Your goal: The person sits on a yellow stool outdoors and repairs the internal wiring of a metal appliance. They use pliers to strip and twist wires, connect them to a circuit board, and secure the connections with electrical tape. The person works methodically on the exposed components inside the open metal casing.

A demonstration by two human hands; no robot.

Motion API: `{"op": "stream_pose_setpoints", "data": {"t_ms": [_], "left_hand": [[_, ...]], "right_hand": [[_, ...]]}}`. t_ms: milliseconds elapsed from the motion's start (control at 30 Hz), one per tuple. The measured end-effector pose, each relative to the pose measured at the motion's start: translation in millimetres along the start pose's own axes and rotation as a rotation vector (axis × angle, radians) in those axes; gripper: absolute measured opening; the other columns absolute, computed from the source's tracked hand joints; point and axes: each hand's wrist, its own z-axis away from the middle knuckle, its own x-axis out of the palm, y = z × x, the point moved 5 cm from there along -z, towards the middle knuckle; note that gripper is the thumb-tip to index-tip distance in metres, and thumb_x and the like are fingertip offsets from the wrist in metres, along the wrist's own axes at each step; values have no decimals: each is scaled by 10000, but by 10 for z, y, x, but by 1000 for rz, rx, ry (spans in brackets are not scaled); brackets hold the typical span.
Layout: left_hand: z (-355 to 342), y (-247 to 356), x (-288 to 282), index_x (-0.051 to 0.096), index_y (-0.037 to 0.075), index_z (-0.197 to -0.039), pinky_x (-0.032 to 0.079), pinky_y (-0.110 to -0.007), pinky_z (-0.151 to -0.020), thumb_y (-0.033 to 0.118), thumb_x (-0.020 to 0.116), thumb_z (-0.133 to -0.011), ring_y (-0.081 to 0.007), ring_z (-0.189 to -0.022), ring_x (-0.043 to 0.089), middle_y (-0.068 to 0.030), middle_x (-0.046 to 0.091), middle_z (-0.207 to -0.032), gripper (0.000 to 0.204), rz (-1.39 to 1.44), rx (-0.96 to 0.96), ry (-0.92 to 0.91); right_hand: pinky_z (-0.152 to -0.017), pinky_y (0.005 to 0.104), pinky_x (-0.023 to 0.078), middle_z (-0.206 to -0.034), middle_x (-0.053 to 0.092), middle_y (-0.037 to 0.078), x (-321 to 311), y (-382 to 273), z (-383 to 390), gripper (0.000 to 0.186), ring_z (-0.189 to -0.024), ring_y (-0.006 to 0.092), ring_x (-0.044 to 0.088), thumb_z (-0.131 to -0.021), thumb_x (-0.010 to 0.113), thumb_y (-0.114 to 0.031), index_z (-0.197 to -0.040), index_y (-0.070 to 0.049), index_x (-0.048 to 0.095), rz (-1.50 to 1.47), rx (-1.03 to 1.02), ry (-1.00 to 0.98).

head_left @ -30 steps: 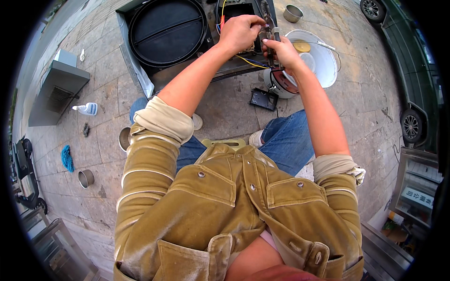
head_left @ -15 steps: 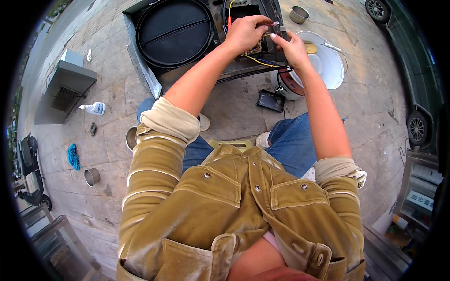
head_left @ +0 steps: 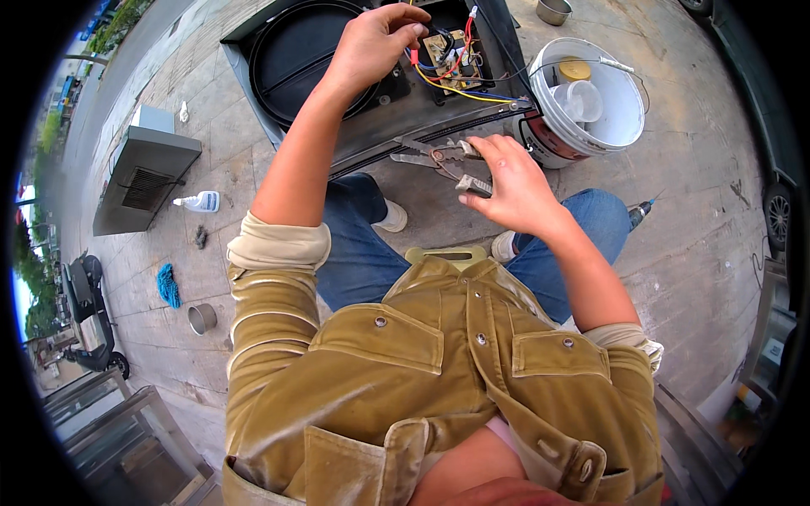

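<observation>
My left hand (head_left: 371,46) is over the open dark metal housing (head_left: 384,139), its thumb and fingertips pinched together at a yellow wire beside a red connector (head_left: 414,57). Just right of it, a circuit board (head_left: 451,63) with red, yellow and blue wires sits in a recess of the housing. A white connector (head_left: 472,12) tops the red wire. My right hand (head_left: 519,185) grips grey-handled pliers (head_left: 439,156) in front of the housing's near edge. Their jaws are spread and point left, with nothing visible between them.
A white bucket (head_left: 624,118) holding small containers stands right of the housing. On the paving lie a spray bottle (head_left: 201,201), a blue cloth (head_left: 168,285), a metal cup (head_left: 202,319) and a power drill (head_left: 639,212). A grey metal unit (head_left: 143,181) stands at the left.
My right hand has come away from the wiring, back toward me, and now holds pliers. My left hand has shifted left and up. The black plate formerly beside the bucket is no longer visible.
</observation>
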Motion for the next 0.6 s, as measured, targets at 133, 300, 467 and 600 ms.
{"op": "stream_pose_setpoints", "data": {"t_ms": [133, 300, 467, 600], "left_hand": [[111, 394, 38, 619, -35, -1047, 481, -240, -581, 21, 551, -926, -104, -635, 573, -57, 640, -789, 149, 139, -87, 37], [71, 155, -120, 658, 16, -1128, 517, -245, -805, 72, 591, -929, -98, -846, 629, -39, 694, -947, 217, -205, 96, -19], [118, 169, -3, 682, 28, -1081, 508, -252, -780, 68, 616, -904, -93, -833, 629, -39, 700, -923, 193, -381, 115, -33], [158, 283, 146, 693, 49, -1062, 501, -267, -764, 75, 634, -886, -116, -825, 635, -61, 700, -930, 188, -466, 112, -79]], "right_hand": [[-969, 440, 390, -1056, 570, 169, 262, -116, -373, 725, -1070, 321, 523, -670, 798, -319, -1242, 34, 526, 269, -64, 170], [-995, 481, 373, -1059, 581, 158, 523, -200, -792, 670, -1083, 311, 520, -676, 800, -348, -1184, 29, 578, 376, -69, 199], [-906, 451, 422, -1020, 576, 140, 600, -212, -934, 599, -1093, 309, 520, -686, 790, -365, -1114, 11, 607, 341, -54, -2], [-919, 433, 429, -1055, 593, 147, 532, -214, -893, 564, -1095, 302, 539, -709, 773, -350, -1103, 21, 616, 225, -82, -20]]}}
